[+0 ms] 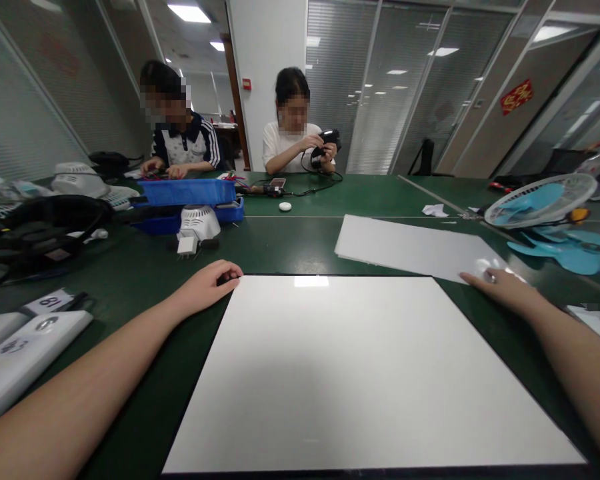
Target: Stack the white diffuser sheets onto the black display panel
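The white board [360, 373] is smooth and glossy (ceiling light glints off it); the table [300, 247] wears matt green cloth; the blue bin [185, 191] looks plastic.

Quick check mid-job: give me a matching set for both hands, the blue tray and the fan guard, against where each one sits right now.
Things:
1. left hand
2. right hand
3. blue tray
4. fan guard

Places:
A. beside the loose blue fan blades, far right
B. at the far left corner of the large white panel
C. on the far left part of the green table
D. touching the near right corner of the smaller white sheet

Pairs: 1-B, 2-D, 3-C, 4-A
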### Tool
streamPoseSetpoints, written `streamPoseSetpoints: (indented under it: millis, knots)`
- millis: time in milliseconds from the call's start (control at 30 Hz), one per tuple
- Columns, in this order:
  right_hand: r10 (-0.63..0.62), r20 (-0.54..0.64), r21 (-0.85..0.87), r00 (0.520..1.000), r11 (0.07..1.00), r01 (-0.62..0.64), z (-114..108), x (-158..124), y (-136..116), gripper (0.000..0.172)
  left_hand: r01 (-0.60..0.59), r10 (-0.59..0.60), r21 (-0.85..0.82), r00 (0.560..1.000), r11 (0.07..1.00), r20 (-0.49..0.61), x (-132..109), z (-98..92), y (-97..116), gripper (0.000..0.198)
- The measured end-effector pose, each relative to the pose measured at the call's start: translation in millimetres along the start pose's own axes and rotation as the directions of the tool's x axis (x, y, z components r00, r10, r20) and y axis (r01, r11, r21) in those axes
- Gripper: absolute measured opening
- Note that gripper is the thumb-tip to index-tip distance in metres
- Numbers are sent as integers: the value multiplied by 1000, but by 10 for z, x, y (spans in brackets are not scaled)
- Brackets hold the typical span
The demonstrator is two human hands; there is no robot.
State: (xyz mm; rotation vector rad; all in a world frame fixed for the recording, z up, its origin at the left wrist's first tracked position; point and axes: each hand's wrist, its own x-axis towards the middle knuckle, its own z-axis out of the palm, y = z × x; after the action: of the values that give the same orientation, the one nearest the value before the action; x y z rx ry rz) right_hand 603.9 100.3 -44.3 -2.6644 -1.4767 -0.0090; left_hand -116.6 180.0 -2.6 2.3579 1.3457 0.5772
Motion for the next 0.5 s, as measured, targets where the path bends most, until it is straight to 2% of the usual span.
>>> streamPoseSetpoints:
  millis: [500]
  knots:
    - [64, 54, 52, 996, 996, -67, -143, -98, -108, 111, -19, 19, 14, 1000, 1000, 2, -5, 4, -21, 36]
